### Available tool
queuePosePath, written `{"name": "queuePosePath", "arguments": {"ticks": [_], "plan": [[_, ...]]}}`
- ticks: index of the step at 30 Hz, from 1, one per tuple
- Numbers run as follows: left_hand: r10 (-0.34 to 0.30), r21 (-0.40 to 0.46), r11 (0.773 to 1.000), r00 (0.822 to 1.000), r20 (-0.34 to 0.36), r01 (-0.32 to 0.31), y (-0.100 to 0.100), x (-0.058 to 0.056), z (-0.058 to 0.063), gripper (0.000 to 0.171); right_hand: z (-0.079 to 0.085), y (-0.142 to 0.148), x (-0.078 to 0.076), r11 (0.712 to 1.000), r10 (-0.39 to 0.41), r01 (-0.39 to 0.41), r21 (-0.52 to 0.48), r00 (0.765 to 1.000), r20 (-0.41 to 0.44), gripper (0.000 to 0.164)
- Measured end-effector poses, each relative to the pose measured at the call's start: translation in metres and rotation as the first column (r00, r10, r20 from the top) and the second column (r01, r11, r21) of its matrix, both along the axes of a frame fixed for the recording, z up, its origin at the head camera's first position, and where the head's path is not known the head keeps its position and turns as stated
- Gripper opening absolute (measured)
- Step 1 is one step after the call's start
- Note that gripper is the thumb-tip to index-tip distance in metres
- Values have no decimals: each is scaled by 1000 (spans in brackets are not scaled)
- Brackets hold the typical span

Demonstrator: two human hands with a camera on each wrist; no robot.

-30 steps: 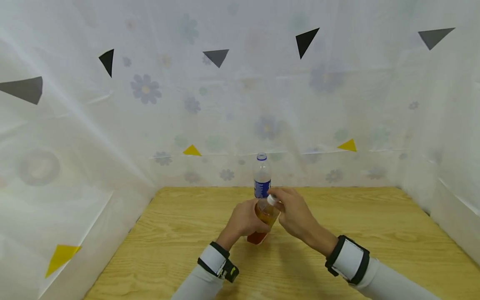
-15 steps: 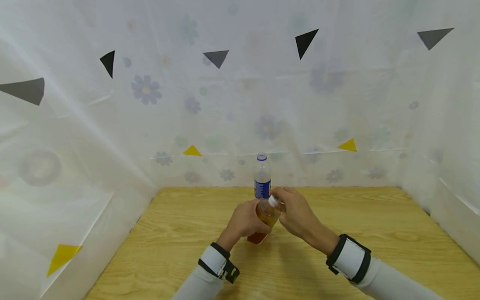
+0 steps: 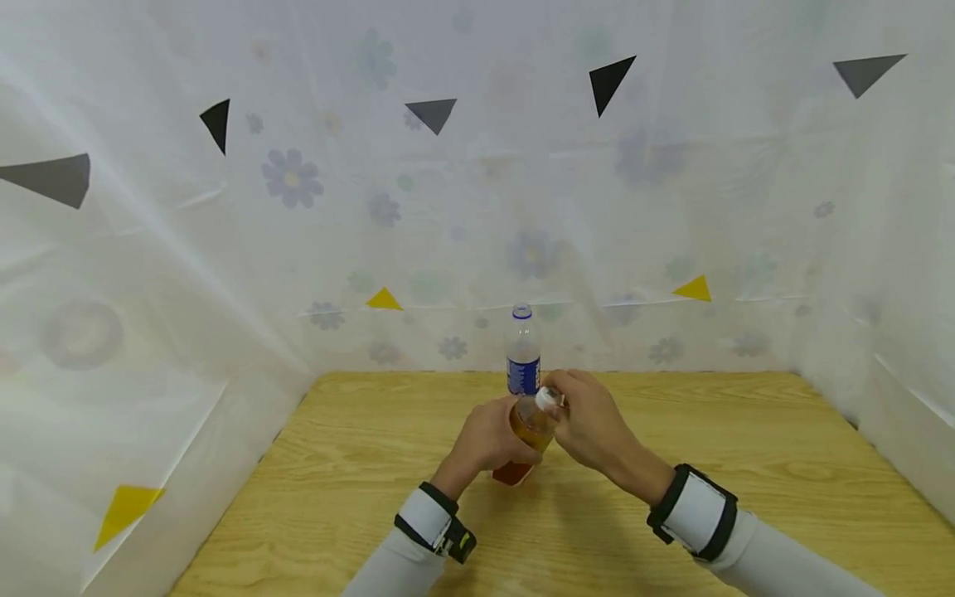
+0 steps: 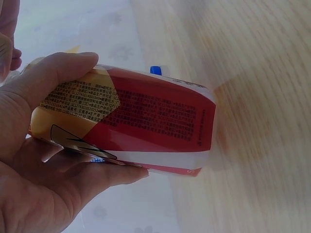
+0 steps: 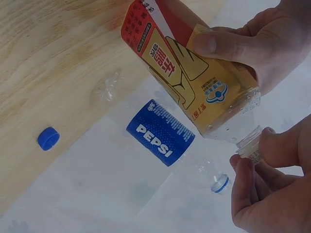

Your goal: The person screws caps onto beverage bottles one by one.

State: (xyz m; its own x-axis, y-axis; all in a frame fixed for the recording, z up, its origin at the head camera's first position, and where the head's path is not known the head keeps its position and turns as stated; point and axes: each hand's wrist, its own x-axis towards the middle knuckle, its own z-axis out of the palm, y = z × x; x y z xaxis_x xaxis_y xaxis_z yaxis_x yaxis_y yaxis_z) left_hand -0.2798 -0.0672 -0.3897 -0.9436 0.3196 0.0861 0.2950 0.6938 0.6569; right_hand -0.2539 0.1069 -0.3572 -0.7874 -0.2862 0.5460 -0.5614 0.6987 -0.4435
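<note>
A drink bottle (image 5: 180, 63) with a red and gold label leans to the right above the table, gripped round its body by my left hand (image 3: 488, 435). At its mouth, the fingers and thumb of my right hand (image 3: 593, 427) pinch a white cap (image 3: 547, 398). Whether the cap is still threaded on, I cannot tell. Just behind stands a clear Pepsi bottle (image 3: 522, 373), upright and uncapped, with a blue label (image 5: 160, 133); the front bottle and hands hide its base in the head view. A blue cap (image 5: 48, 139) lies on the table near that Pepsi bottle.
The wooden table (image 3: 358, 473) runs back to a white plastic sheet (image 3: 448, 207) printed with flowers. More sheeting hangs along the left and right sides. Black, grey and yellow triangles are stuck on it.
My right hand's fingers have shifted slightly around the white cap, showing more of it, and the hand has moved a little to the right. The left hand and both bottles stay nearly still.
</note>
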Motion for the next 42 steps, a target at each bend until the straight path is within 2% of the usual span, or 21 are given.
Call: {"name": "queuePosePath", "arguments": {"ticks": [10, 18, 27, 32, 36, 42], "plan": [[2, -20, 1000, 1000, -20, -2, 2, -1, -2, 59, -1, 2, -3, 1000, -21, 21, -11, 1000, -15, 14], [1, -22, 1000, 1000, -29, -1, 2, -1, -2, 59, -3, 2, -4, 1000, -11, 11, -25, 1000, -21, 18], [0, -14, 1000, 1000, -30, 0, 1, 0, -2, 58, -4, 3, -3, 999, -14, 14, -31, 1000, -7, 15], [-6, -4, 1000, 1000, -27, 5, 1, 0, -2, 58, -4, 4, -2, 997, 3, -1, -83, 1000, 26, 10], [-7, -9, 1000, 1000, -15, 7, 1, 0, -2, 59, -3, 4, -1, 993, 22, -17, -113, 999, 43, 16], [-3, -17, 1000, 1000, 0, 3, 3, -1, -1, 58, -3, 3, -1, 996, 48, -46, -80, 998, 29, 22]]}}
